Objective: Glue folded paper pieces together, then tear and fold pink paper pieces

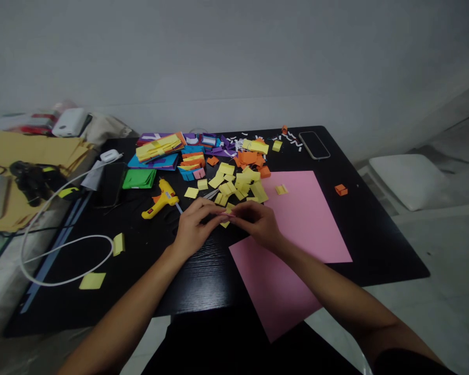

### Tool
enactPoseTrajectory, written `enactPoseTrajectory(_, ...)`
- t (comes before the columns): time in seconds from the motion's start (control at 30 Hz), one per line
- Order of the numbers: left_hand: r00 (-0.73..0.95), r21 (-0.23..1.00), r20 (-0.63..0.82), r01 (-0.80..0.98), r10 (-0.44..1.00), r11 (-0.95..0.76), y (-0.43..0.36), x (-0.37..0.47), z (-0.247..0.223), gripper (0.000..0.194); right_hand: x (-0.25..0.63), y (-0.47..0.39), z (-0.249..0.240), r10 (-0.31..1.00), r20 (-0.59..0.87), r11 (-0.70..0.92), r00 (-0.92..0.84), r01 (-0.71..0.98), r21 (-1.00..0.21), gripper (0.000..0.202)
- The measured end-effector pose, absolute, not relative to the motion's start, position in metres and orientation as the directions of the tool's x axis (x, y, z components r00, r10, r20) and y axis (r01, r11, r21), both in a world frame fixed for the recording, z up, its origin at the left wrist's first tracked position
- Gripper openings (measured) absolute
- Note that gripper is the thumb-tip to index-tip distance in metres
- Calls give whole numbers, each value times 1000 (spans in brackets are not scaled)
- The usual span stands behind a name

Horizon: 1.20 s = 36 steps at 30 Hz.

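Observation:
My left hand (195, 226) and my right hand (260, 221) meet near the middle of the table, fingertips pinched on a small folded pink paper piece (225, 214). Most of it is hidden by the fingers. Right behind it lies a loose heap of folded yellow paper pieces (242, 182), with orange paper pieces (248, 159) farther back. Pink paper sheets (305, 208) lie under and beside my right forearm, one corner hanging over the front edge. A yellow glue gun (162, 200) rests left of my left hand, and scissors (211, 194) show partly among the yellow pieces.
Stacks of coloured paper (160, 148) and green paper (139, 178) stand at the back left. A phone (315, 145) lies at the back right. A white cable (68, 245) loops on the left near brown envelopes (8, 148). A white stool (398, 179) stands right of the black table (379, 245).

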State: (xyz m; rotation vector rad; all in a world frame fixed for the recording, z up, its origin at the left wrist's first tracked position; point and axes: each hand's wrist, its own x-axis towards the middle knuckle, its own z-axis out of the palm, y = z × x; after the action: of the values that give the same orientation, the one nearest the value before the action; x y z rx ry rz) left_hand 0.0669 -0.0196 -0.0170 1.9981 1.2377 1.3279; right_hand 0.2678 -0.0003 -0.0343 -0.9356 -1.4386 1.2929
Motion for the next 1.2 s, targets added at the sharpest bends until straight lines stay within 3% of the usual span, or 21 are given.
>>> enactPoseTrajectory(0.17,176,766,483,389,858,-511,-18,68,-15,9,268,1,-33,948,141,120,-284,-90,-989,31)
enactPoseTrajectory(0.83,103,928,138,334,985,-165,-21,72,-23,28,270,5,-35,945,91,98,-315,6,-995,22)
enactPoseTrajectory(1.2,116,898,140,403,983,-176,-20,71,-22,30,267,6,-38,960,35,12,-277,-83,-996,29)
